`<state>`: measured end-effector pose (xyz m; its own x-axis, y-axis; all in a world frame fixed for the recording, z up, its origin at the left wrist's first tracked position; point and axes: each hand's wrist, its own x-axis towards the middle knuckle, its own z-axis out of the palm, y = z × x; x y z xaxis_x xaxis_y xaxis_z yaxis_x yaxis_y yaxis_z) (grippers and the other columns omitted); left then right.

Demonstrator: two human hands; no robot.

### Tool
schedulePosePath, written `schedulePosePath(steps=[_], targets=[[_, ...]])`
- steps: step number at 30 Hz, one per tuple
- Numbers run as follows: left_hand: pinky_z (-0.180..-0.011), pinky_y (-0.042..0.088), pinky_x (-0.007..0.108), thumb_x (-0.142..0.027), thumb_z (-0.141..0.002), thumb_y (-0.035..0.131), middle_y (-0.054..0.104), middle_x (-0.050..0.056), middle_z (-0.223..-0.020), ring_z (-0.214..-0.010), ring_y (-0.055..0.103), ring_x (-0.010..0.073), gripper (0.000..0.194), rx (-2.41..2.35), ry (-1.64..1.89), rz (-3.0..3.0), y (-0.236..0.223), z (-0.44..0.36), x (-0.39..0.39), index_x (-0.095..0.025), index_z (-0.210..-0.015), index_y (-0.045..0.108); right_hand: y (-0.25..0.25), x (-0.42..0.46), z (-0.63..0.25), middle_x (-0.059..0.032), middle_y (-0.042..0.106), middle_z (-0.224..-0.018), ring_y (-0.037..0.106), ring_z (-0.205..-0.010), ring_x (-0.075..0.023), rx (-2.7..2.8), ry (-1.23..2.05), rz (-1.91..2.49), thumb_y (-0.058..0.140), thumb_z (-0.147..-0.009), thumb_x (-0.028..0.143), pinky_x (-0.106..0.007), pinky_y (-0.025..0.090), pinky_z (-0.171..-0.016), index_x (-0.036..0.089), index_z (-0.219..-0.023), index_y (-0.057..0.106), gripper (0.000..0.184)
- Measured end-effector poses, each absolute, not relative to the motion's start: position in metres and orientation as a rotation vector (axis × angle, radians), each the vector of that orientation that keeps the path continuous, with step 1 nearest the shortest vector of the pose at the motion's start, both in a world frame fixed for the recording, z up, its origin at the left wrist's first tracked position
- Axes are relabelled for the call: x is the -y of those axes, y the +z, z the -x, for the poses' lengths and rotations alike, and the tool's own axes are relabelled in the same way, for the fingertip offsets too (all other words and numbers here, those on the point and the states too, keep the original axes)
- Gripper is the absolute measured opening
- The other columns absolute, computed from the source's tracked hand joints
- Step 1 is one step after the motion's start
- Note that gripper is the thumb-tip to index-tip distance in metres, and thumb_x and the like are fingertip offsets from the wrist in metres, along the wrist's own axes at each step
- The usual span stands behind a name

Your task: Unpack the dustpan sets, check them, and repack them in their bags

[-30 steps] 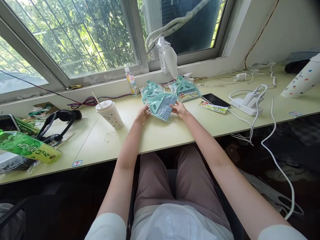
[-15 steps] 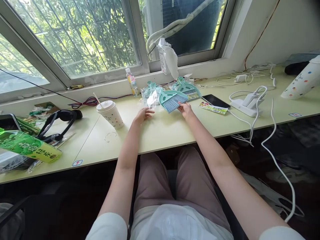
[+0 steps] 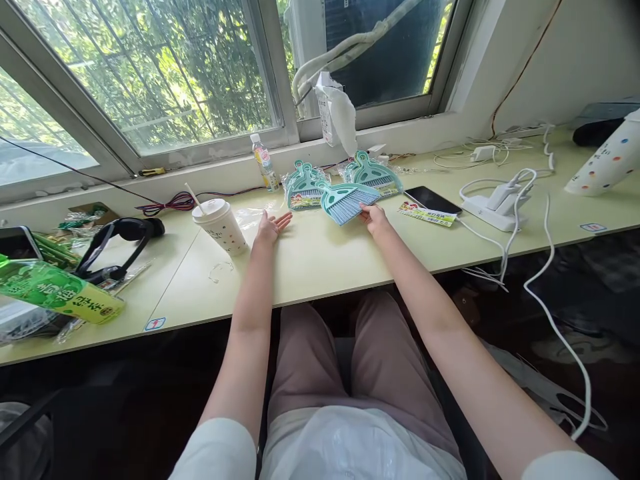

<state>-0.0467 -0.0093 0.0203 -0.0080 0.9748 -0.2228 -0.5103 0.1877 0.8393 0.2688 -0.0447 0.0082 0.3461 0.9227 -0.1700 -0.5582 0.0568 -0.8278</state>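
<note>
My right hand [image 3: 374, 219] grips a mini broom and dustpan set [image 3: 347, 202] at its right side, by the grey-blue bristles; the green dustpan lies under the brush. My left hand [image 3: 271, 227] is open, fingers stretched out to the right, just right of the paper cup [image 3: 219, 227]. Clear plastic film [image 3: 253, 217] lies on the table behind that hand; whether they touch I cannot tell. Two similar sets stand behind, one wrapped set [image 3: 305, 187] to the left and another wrapped set [image 3: 373, 175] to the right, both with printed cards.
A phone [image 3: 432, 201] and a printed card [image 3: 427, 215] lie to the right, near a white power strip [image 3: 495, 210] with cables. A drink bottle [image 3: 264, 162] stands by the window. Headphones [image 3: 117, 247] and a green tea bottle [image 3: 60, 291] are at the left.
My left hand has moved left toward the cup and opened out. Clear film that lay in front of the left set is now beside the cup. My right hand has barely moved.
</note>
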Motion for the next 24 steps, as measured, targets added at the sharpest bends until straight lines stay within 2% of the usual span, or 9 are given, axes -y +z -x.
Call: schedulePosePath(steps=[3, 6, 9, 12, 14, 17, 20, 24], targets=[[-0.087, 0.058, 0.027, -0.035, -0.104, 0.039, 0.073, 0.018, -0.121, -0.103, 0.074, 0.0195, 0.049, -1.012, 1.162, -0.823, 0.022, 0.039, 0.012, -0.012, -0.147, 0.048, 0.009, 0.047, -0.266, 0.0036, 0.069, -0.071, 0.068, -0.069, -0.0119, 0.504, 1.224, 0.959, 0.066, -0.073, -0.002, -0.027, 0.064, -0.075, 0.019, -0.081, 0.060, 0.023], [-0.091, 0.057, 0.030, -0.043, -0.102, 0.044, 0.073, 0.016, -0.119, -0.103, 0.073, 0.0210, 0.044, -0.997, 1.077, -0.993, 0.023, 0.017, 0.015, -0.015, -0.128, 0.064, 0.012, 0.052, -0.260, 0.0026, 0.071, -0.078, 0.068, -0.071, -0.0109, 0.600, 1.281, 0.884, 0.065, -0.077, 0.000, -0.025, 0.063, -0.076, 0.020, -0.084, 0.061, 0.022], [-0.092, 0.057, 0.037, -0.057, -0.101, 0.040, 0.073, 0.015, -0.114, -0.104, 0.071, 0.0251, 0.053, -1.001, 1.049, -1.044, 0.021, -0.016, 0.020, -0.017, -0.124, 0.066, 0.014, 0.055, -0.252, 0.0017, 0.073, -0.084, 0.069, -0.075, -0.0113, 0.764, 1.340, 0.849, 0.067, -0.079, 0.004, -0.026, 0.063, -0.078, 0.022, -0.090, 0.063, 0.022], [-0.097, 0.055, 0.036, -0.044, -0.101, 0.050, 0.071, 0.008, -0.120, -0.117, 0.065, 0.0250, 0.037, -1.116, 1.202, -1.069, 0.022, -0.045, 0.028, -0.023, -0.131, 0.060, 0.014, 0.056, -0.246, -0.0006, 0.073, -0.096, 0.069, -0.086, -0.0136, 0.892, 1.305, 0.971, 0.066, -0.081, 0.007, -0.031, 0.063, -0.083, 0.024, -0.101, 0.061, 0.027], [-0.103, 0.051, 0.034, -0.036, -0.099, 0.056, 0.067, 0.007, -0.128, -0.130, 0.058, 0.0256, 0.036, -1.130, 1.373, -1.107, 0.025, -0.055, 0.035, -0.025, -0.134, 0.058, 0.015, 0.058, -0.244, -0.0028, 0.069, -0.117, 0.067, -0.108, -0.0165, 0.930, 1.071, 1.102, 0.062, -0.081, 0.007, -0.036, 0.060, -0.095, 0.028, -0.114, 0.057, 0.039], [-0.111, 0.044, 0.032, -0.040, -0.098, 0.058, 0.062, 0.007, -0.139, -0.146, 0.043, 0.0273, 0.040, -1.109, 1.569, -1.184, 0.033, -0.063, 0.050, -0.025, -0.136, 0.058, 0.019, 0.067, -0.240, -0.0069, 0.054, -0.144, 0.049, -0.138, -0.0199, 1.111, 0.462, 1.194, 0.052, -0.087, 0.010, -0.043, 0.044, -0.116, 0.030, -0.128, 0.054, 0.045], [-0.114, 0.042, 0.036, -0.046, -0.099, 0.055, 0.056, 0.007, -0.149, -0.154, 0.030, 0.0292, 0.047, -1.143, 1.595, -1.281, 0.039, -0.068, 0.067, -0.027, -0.142, 0.053, 0.026, 0.079, -0.225, -0.0107, 0.057, -0.140, 0.046, -0.140, -0.0263, 1.453, 0.144, 1.163, 0.049, -0.095, 0.022, -0.048, 0.032, -0.123, 0.027, -0.125, 0.060, 0.033], [-0.116, 0.041, 0.039, -0.043, -0.098, 0.057, 0.052, 0.010, -0.153, -0.156, 0.026, 0.0332, 0.049, -1.089, 1.624, -1.434, 0.040, -0.074, 0.084, -0.023, -0.142, 0.054, 0.039, 0.087, -0.196, -0.0109, 0.057, -0.138, 0.044, -0.140, -0.0334, 1.595, 0.207, 1.160, 0.061, -0.090, 0.035, -0.050, 0.035, -0.119, 0.027, -0.123, 0.062, 0.034]])
